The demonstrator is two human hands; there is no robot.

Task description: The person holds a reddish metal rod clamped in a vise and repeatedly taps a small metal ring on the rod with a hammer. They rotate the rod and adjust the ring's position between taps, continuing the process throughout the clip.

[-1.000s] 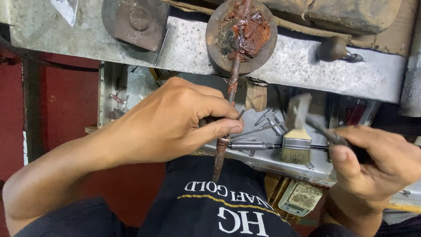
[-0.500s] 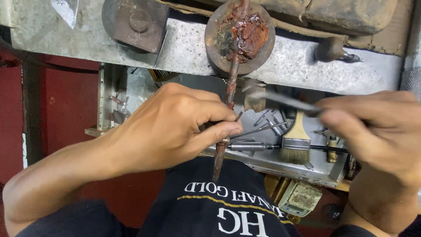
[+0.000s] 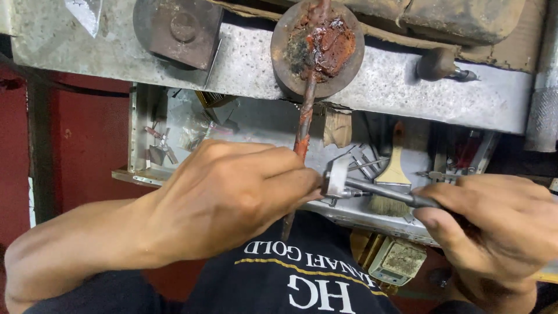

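The small hammer (image 3: 349, 181) is now swinging down beside the left hand (image 3: 232, 197), nearer than before.
Left hand is clamping the rusty rod (image 3: 302, 136); right hand (image 3: 494, 224) is gripping the hammer handle, mid-tapping above the tool tray (image 3: 256, 125); next strike needs careful aim.

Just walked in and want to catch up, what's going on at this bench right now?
A person works over a metal tray of small parts. The left hand pinches a rusty reddish rod that runs up to a round pad of red-brown paste. The right hand holds a small hammer by its handle, its head right beside the left fingertips. A paintbrush lies in the tray behind.
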